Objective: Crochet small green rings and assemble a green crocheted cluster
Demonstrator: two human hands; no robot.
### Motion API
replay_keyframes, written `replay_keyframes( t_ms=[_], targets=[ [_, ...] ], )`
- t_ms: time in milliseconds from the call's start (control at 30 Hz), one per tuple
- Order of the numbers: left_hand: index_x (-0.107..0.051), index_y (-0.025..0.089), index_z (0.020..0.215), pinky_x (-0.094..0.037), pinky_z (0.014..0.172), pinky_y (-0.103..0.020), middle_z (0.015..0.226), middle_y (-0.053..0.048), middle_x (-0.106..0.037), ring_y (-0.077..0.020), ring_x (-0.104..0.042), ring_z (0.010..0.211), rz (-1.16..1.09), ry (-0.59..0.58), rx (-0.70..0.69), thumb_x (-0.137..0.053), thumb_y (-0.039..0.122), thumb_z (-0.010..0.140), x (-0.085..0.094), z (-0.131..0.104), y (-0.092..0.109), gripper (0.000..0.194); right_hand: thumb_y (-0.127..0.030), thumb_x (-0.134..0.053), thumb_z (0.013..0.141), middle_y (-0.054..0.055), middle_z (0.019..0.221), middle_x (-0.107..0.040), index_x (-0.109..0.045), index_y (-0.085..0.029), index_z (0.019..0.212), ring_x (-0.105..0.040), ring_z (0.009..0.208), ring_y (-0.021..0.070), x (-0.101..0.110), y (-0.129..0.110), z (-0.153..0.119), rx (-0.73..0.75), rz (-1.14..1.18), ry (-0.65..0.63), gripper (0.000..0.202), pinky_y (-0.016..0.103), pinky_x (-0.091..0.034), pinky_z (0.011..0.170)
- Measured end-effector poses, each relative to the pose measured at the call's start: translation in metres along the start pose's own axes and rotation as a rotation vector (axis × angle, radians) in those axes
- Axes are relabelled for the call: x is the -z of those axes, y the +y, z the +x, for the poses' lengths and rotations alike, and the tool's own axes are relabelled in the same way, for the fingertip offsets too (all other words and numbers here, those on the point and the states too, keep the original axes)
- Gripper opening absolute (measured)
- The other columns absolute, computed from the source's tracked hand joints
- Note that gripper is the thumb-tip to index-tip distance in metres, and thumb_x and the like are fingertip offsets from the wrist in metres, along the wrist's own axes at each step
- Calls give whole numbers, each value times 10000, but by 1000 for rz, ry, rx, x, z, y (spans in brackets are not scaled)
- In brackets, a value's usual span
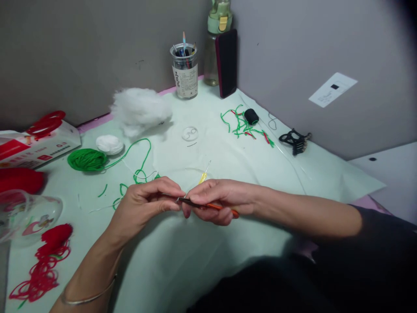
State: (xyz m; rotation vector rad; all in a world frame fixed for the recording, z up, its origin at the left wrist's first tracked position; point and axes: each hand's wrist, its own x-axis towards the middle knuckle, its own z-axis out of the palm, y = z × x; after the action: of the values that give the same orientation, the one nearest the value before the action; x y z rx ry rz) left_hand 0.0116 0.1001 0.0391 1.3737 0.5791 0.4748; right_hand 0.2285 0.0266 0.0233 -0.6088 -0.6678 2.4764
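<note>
My right hand (219,198) is closed around a pair of pliers (213,206) with orange handles and a dark, narrow nose pointing left. Thumb and forefinger of my left hand (141,200) are pinched together at the tip of that nose. Something thin and pale shows there, too small to name. Just beyond my right hand lies a yellow-handled crochet hook (203,177), partly hidden by the fingers. Loose green yarn (142,167) curls on the table behind my left hand and runs back to a green ball (86,160).
A white yarn ball (110,144), fluffy stuffing (140,111), a cup of pens (185,78) and a phone (227,64) leaning on a bottle (211,56) stand behind. Yarn scraps (241,126) and a black claw clip (295,140) lie right; red yarn (42,271) lies left.
</note>
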Motion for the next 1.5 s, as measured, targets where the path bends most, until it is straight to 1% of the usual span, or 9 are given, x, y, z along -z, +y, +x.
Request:
replay_keyframes(
  t_ms=[233, 500, 600, 733, 933, 1067, 1167, 1267, 1500],
  targets=[
    [-840, 278, 855, -560, 702, -177, 828, -12, -752, -110, -704, 728, 109, 41, 6, -796, 81, 760, 5, 2, -3, 223, -381, -681, 903, -107, 521, -362, -686, -139, 988, -207, 409, 33, -3, 3, 0, 82, -148, 168, 256, 158, -176, 360],
    [-827, 291, 818, -549, 717, -176, 849, 9, -766, -116, -707, 777, 205, 118, 63, -820, 146, 744, 4, 4, -6, 163, -449, -731, 846, -95, 531, -389, -735, -128, 1002, -295, 466, 51, -8, -1, -1, 233, -450, 385, 358, 200, -212, 418],
    [-828, 302, 820, -536, 720, -169, 858, 15, -774, -112, -700, 794, 248, 146, 59, -826, 168, 739, 3, 3, -5, 156, -399, -717, 865, -57, 599, -505, -766, -124, 980, -384, 544, 59, -9, -1, -1, 316, -589, 443, 301, 204, -297, 500],
    [-829, 291, 809, -534, 707, -185, 842, 9, -776, -122, -695, 776, 262, 179, 73, -835, 186, 724, 1, 2, -4, 135, -305, -673, 894, 13, 802, -691, -786, -131, 981, -542, 713, 106, -11, 3, 1, 394, -709, 515, 224, 235, -414, 659],
    [-825, 292, 781, -540, 698, -191, 826, 13, -780, -128, -699, 757, 268, 257, 94, -857, 224, 692, -2, 1, -4, 117, -296, -619, 947, 43, 951, -784, -777, -178, 1108, -672, 830, 167, -14, 8, 0, 429, -1009, 662, 255, 280, -467, 760],
    [-822, 296, 779, -547, 710, -200, 829, 14, -788, -134, -707, 763, 287, 274, 105, -856, 236, 690, -5, 3, -5, 113, -269, -603, 968, 52, 1040, -794, -773, -197, 1106, -709, 930, 190, -14, 10, -1, 511, -1238, 715, 230, 291, -473, 813],
    [-821, 293, 778, -552, 717, -214, 825, 10, -792, -145, -713, 772, 301, 286, 127, -854, 254, 689, -6, 3, -4, 103, -269, -572, 992, 57, 1039, -791, -759, -194, 1127, -711, 925, 189, -12, 13, -1, 558, -1401, 746, 243, 284, -467, 792],
    [-821, 291, 781, -550, 728, -216, 832, 8, -797, -148, -714, 785, 312, 298, 148, -854, 273, 688, -7, 2, -3, 100, -287, -540, 1010, 48, 957, -779, -742, -193, 1148, -695, 849, 165, -10, 16, -1, 599, -1543, 774, 262, 258, -440, 716],
    [-824, 275, 797, -549, 747, -212, 839, 4, -803, -151, -719, 794, 286, 304, 187, -862, 286, 688, -7, 3, -2, 116, -320, -462, 1036, 30, 761, -688, -739, -175, 1103, -582, 644, 123, -8, 21, -1, 657, -1822, 871, 319, 250, -295, 548]
  ],
)
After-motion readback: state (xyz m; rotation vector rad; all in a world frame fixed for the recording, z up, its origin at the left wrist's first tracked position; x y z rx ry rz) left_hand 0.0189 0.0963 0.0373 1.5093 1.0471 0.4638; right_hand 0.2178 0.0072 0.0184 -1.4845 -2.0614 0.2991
